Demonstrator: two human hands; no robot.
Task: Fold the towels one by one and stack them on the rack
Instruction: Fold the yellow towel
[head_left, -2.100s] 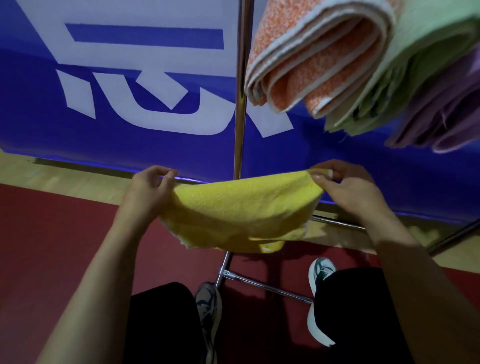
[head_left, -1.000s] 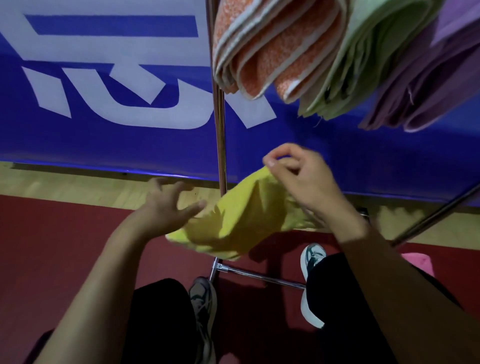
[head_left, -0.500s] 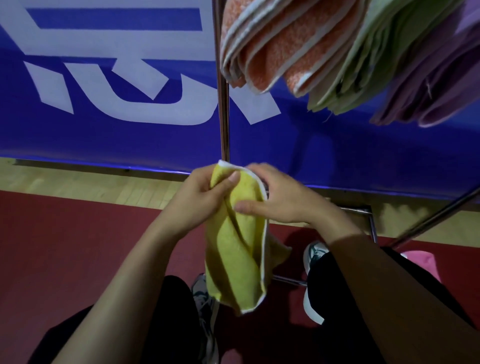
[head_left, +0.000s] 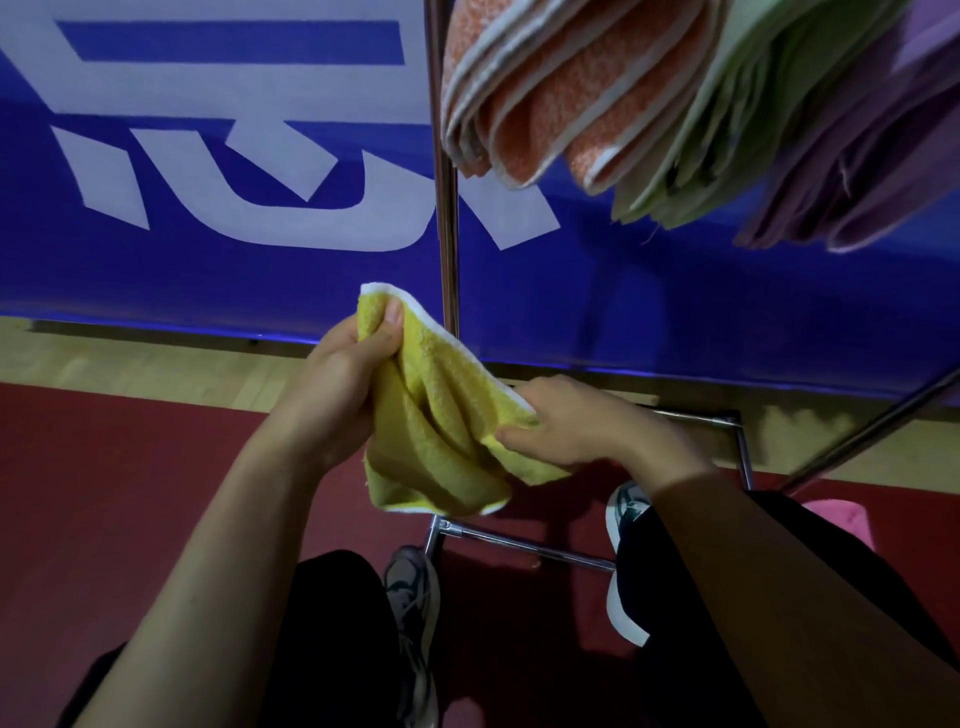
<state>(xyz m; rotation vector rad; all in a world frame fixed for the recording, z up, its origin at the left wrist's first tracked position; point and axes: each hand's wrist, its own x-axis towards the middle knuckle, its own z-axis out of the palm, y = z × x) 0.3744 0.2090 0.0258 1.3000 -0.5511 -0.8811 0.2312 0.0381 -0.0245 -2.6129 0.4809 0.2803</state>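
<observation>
The yellow towel (head_left: 441, 415) was between my two hands, bunched up and part folded, held out in the air in front of me. My left hand (head_left: 337, 395) gripped its top corner, with my thumb pressed on the cloth and my fingers curled round behind it. My right hand (head_left: 566, 423) held the white edge lower down, with my fingers bent round the cloth. I could not see well how tight that hold was, because the cloth hid part of my fingers.

I think I was in the middle of folding this towel. It was not flat and neat yet. The bottom of it hung loose under my hands.

Above my right hand, other folded towels sat on the rack: an orange towel (head_left: 561, 98), a green towel (head_left: 727, 130) next to it, and a purple towel (head_left: 872, 156) past that. The shiny rack pole (head_left: 445, 218) stood just behind my left hand.

Next I would need to pull the edges straight, line up the corners, and fold it over once more. Then I would have to lift it up and to the right to put it with the others.

Far to the right of my right hand, something pink (head_left: 836, 525) lay on the floor. It may have been another towel.
</observation>
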